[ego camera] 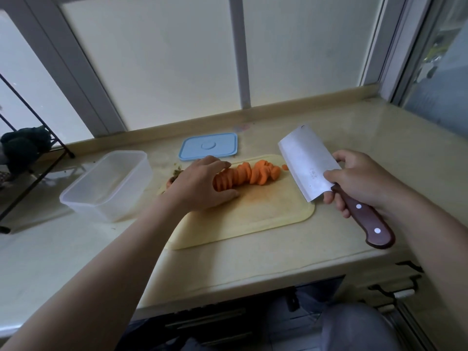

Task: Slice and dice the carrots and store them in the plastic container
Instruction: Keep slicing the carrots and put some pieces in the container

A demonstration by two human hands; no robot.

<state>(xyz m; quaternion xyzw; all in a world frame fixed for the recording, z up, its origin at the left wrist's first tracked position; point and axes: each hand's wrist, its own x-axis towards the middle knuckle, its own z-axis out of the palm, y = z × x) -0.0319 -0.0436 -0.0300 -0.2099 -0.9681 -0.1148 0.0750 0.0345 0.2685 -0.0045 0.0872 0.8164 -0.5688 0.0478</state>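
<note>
A row of orange carrot slices (255, 173) lies across the pale yellow cutting board (266, 214). My left hand (200, 186) rests on the left end of the row, its fingers fairly straight over the slices and the thumb along the near side. My right hand (359, 178) grips a cleaver (306, 163) where the wide steel blade meets the brown riveted handle. The blade is raised and tilted just right of the carrot. One small carrot piece (285, 167) lies by the blade. The clear plastic container (109, 186) stands open and empty left of the board.
The container's blue lid (209, 146) lies flat behind the board near the window sill. Carrot tops and scraps (174, 176) sit at the board's left end. A black wire rack (33, 158) with dark items stands at the far left. The counter edge runs close in front.
</note>
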